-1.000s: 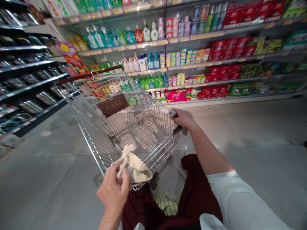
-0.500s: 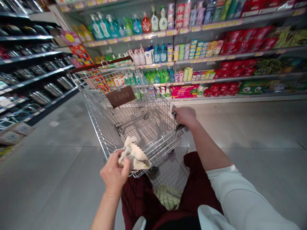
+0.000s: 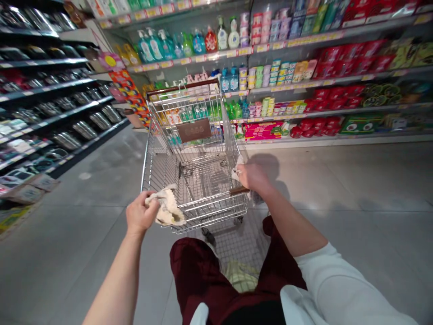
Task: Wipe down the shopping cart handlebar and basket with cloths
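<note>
A wire shopping cart stands in front of me, with a brown bar across its far end and a brown plate on its far panel. My left hand is closed on a cream cloth at the cart's near left corner; the cloth drapes over the wire rim. At the right side rim, my right hand is closed on a whitish cloth, mostly covered by the fingers. Just below that hand is a short brown piece on the near rim. The cart's basket holds nothing visible.
Shelves of pump bottles, tubs and red packages run across the back. Metal cookware fills the shelves at left. Below me, a yellowish-green item shows behind wire mesh between my legs. Grey tiled floor lies around.
The cart has turned, its far end swinging right, and it now points more squarely at the shelves. My left hand moved left and slightly up with the cream cloth; my right hand shifted slightly left.
</note>
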`<action>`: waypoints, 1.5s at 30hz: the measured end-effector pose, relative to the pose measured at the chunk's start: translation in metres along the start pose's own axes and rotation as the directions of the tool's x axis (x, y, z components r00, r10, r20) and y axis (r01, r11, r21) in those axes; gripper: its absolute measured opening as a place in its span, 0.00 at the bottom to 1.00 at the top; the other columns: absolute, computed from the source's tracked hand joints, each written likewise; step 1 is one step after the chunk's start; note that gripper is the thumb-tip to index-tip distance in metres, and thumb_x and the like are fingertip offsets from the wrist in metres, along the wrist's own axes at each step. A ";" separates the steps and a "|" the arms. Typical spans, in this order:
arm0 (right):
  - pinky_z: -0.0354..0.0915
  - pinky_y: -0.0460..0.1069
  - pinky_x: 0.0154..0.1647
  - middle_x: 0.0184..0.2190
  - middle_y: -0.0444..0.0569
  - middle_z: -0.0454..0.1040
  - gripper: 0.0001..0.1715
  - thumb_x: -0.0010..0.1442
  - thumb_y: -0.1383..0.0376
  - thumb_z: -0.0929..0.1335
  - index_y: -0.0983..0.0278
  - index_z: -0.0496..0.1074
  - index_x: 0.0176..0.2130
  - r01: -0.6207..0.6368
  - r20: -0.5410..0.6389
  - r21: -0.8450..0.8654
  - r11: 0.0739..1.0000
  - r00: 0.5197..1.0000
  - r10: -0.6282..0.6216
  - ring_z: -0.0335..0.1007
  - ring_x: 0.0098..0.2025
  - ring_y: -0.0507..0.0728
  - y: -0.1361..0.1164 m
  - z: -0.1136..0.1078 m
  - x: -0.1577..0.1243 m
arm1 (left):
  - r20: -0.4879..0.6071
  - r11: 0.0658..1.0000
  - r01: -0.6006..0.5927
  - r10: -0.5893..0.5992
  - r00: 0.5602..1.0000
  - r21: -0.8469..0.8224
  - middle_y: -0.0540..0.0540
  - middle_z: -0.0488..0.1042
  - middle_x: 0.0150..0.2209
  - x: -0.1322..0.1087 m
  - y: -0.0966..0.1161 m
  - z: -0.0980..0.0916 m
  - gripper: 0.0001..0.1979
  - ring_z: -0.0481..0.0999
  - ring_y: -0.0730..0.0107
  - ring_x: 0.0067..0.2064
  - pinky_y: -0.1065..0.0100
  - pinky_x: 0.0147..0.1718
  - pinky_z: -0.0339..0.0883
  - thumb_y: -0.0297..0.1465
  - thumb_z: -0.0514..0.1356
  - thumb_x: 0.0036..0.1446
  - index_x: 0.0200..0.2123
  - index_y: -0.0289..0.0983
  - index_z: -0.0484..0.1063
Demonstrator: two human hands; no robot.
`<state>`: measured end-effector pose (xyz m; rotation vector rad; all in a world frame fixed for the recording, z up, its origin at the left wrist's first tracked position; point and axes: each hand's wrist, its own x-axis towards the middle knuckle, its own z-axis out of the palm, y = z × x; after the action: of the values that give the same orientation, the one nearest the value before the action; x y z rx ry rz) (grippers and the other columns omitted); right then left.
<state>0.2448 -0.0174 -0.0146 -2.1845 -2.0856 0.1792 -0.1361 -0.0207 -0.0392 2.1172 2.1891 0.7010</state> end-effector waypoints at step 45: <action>0.67 0.53 0.51 0.45 0.53 0.75 0.23 0.67 0.54 0.57 0.63 0.69 0.51 0.160 -0.285 0.935 0.316 0.871 0.401 0.71 0.47 0.58 -0.030 0.138 -0.131 | 0.841 0.660 0.522 0.420 0.340 -0.540 0.46 0.77 0.32 -0.030 0.190 0.070 0.21 0.73 0.70 0.30 0.70 0.30 0.67 0.34 0.69 0.42 0.41 0.33 0.73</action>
<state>0.1863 -0.1470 -0.1448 -1.3593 -0.9833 0.6304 0.0680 -0.0315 -0.0494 1.2940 0.9455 0.1291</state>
